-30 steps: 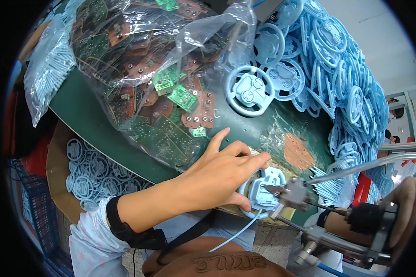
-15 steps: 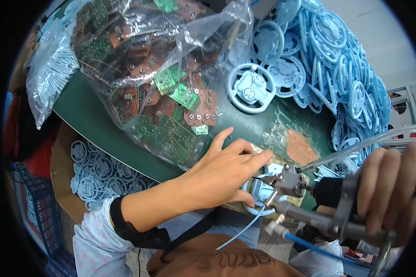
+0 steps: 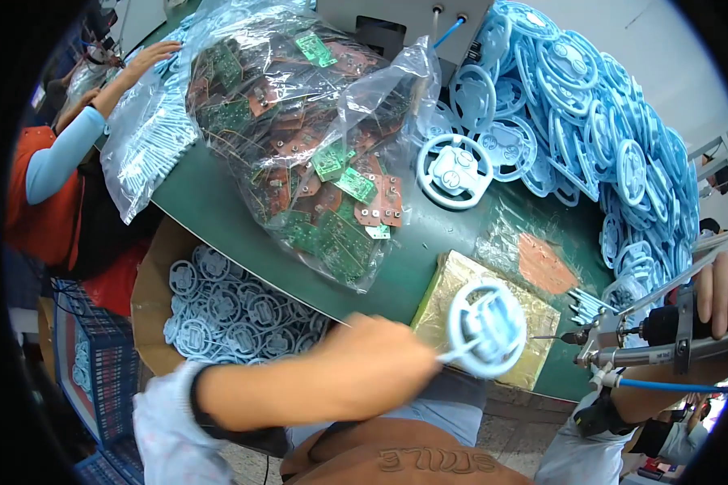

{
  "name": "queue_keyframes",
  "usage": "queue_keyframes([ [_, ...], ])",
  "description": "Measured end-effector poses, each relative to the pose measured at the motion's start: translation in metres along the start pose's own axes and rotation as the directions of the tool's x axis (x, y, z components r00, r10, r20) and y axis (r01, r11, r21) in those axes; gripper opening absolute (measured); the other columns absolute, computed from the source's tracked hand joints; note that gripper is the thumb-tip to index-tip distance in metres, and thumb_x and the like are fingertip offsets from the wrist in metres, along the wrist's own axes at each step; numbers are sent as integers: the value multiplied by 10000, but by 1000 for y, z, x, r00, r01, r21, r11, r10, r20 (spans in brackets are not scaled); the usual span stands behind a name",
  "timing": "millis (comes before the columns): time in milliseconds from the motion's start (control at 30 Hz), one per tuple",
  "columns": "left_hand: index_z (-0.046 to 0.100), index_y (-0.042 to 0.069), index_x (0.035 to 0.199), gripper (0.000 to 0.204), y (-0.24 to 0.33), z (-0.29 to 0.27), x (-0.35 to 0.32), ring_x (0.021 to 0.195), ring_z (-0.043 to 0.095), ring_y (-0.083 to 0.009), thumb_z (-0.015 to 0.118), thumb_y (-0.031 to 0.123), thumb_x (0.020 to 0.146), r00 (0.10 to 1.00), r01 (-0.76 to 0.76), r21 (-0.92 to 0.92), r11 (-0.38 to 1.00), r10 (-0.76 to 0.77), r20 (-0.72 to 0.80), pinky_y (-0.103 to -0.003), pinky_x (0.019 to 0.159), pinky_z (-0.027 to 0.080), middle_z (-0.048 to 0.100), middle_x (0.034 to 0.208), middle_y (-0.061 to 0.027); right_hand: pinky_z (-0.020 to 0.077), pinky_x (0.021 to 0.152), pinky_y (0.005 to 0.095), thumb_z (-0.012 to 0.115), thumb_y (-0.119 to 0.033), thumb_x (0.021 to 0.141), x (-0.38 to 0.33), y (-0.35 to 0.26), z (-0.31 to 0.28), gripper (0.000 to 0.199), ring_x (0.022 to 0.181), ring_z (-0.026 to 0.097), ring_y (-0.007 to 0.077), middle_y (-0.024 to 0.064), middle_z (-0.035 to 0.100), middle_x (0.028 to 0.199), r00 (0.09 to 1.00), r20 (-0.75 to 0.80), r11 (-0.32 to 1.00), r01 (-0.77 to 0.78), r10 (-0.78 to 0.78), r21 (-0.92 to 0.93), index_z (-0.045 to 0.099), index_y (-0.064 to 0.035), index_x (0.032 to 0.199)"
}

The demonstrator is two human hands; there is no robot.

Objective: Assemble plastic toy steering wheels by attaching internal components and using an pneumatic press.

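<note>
My left hand (image 3: 380, 360), blurred by motion, is closed like a fist at one side of a light-blue toy steering wheel (image 3: 492, 327), gripping it by a thin blue stem. The wheel is tilted above a block wrapped in yellowish tape (image 3: 437, 303). At the right edge my right hand (image 3: 718, 299) is wrapped round a power screwdriver (image 3: 665, 327) with a metal head. Its thin bit points left, just beyond the block and apart from the wheel. A blue air hose (image 3: 671, 387) runs from it.
A clear bag of circuit boards (image 3: 299, 186) covers the green table (image 3: 429, 234). Toy wheels pile high (image 3: 590, 113) at the far right, with one lone wheel (image 3: 455, 171) beside. A cardboard box (image 3: 155, 283) holds more wheels. Another person's arm (image 3: 65, 153) is at the far left.
My left hand has drawn the wheel up off the block, moving nearer and left. My right hand has swung the screwdriver away to the right. My view has shifted, bringing another person into sight.
</note>
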State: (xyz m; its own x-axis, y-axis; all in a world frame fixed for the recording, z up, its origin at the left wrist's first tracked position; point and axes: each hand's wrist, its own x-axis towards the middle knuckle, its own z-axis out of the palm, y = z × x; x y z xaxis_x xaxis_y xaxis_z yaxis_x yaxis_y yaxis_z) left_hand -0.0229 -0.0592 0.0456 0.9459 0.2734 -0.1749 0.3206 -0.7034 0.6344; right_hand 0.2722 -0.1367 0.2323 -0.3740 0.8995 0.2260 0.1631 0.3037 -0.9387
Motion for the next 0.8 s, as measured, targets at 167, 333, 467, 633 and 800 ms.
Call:
queue_keyframes([
  [167,701,35,956,219,-5,-91,-44,832,668,-300,727,83,744,968,215,398,892,-250,38,-403,701,540,682,834,-105,507,631,407,388,-81,997,-41,25,-19,527,657,553,218,103,484,807,935,-318,982,180,-155,50,281,-124,1511],
  [333,621,-37,1041,315,-10,-51,23,996,609,-306,620,-29,726,864,140,404,904,88,-495,-378,852,507,641,1031,-142,420,571,250,477,-175,1003,-59,53,-65,152,519,443,97,-6,394,633,832,-551,996,85,-67,7,490,-61,902],
  [467,653,39,808,118,-84,-41,42,878,561,-271,622,69,698,806,347,624,701,118,-580,-361,756,444,597,814,-96,396,580,253,553,-202,952,-20,63,-34,214,578,428,82,-8,360,690,645,-743,979,37,-177,-202,472,-61,812],
  [633,713,53,902,164,-78,-54,32,949,585,-267,657,50,747,698,141,428,893,217,-682,-386,822,453,660,953,-88,464,499,248,613,-113,840,-9,58,-31,543,524,487,86,33,490,672,441,-838,942,58,-322,-332,437,104,1306],
  [800,717,26,1040,191,-31,-55,39,809,666,-264,682,47,854,632,-130,-85,988,17,-775,-332,736,513,698,892,-122,539,569,249,652,-192,853,-9,58,-57,547,622,638,139,77,608,766,465,-810,913,-13,-356,-408,481,89,1289],
])
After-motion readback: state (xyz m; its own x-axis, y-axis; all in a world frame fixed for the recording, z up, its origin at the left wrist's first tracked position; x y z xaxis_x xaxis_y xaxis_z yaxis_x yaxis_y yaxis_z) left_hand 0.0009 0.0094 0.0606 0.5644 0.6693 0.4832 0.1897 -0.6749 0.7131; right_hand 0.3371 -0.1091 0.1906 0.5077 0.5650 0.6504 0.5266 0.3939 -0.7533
